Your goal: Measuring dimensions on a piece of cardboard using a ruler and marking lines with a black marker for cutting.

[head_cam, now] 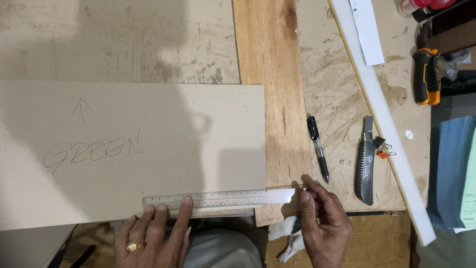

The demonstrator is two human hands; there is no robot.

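The head view shows the left hand [156, 235] spread flat, pressing the thin, stiff, slippery-looking metal ruler [218, 199] near the board's [148, 149] near edge, while the right hand [322, 223] pinches its right end.

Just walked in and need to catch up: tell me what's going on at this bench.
A person is holding a metal ruler along the near edge of a grey cardboard sheet. The left hand presses the ruler flat with its fingertips; the right hand pinches the ruler's end, which juts past the sheet. A black pen and a utility knife lie untouched to the right on the workbench.
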